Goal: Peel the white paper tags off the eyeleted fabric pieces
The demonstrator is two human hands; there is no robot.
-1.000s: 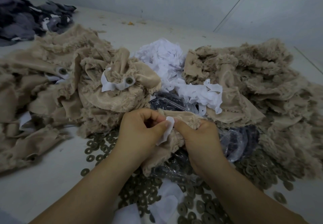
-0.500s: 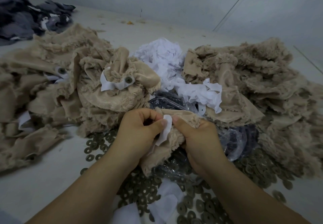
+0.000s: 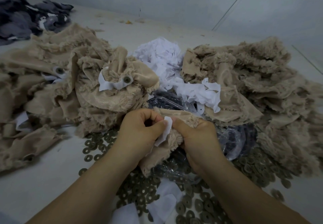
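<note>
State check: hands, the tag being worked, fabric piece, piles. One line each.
left hand: pinches the white tag
right hand: grips the fabric piece
white tag: partly lifted, one end hidden between the hands
fabric piece: bunched, held off the table
tagged piece: on the left pile, tag on, eyelet showing
peeled tags: loose heap
washers: scattered on the table

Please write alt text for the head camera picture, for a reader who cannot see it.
Two hands meet over a beige furry fabric piece: the left hand pinches a white paper tag on it, the right hand grips the fabric. Around lie fabric heaps, torn white tags and loose metal rings.
</note>
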